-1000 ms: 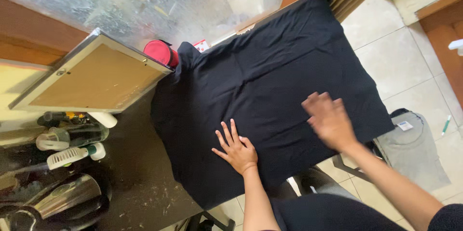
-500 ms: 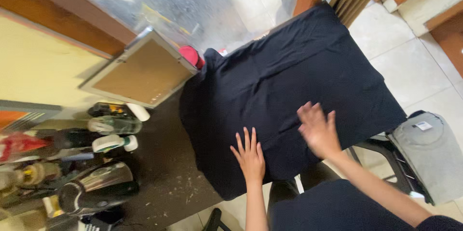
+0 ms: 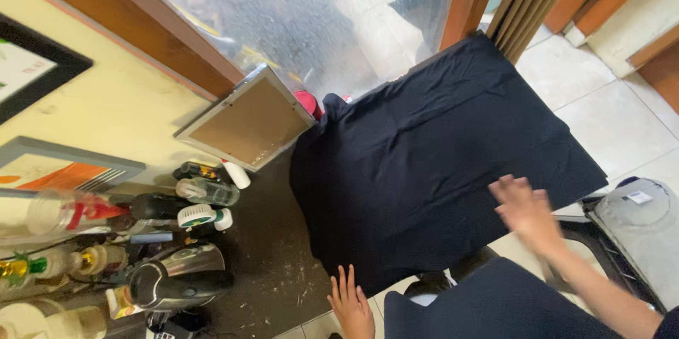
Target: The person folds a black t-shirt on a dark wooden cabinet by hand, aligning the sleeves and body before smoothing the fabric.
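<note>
Resting flat — both hands, left hand (image 3: 351,303) and right hand (image 3: 525,208), at black cloth (image 3: 431,162) near edge.

1. Daylight comes through the frosted window (image 3: 283,20) at the far edge of the bench (image 3: 269,268), bright and even.
2. The floor tiles (image 3: 622,119) look pale, nearly washed out.
3. The black cloth (image 3: 424,162) keeps only faint fold detail.
4. The right hand (image 3: 527,208) is smeared by motion blur; the left hand (image 3: 351,303) is sharper.
5. Bottles (image 3: 205,190) near the bench's left edge sit dimmer, perhaps slightly soft.
</note>
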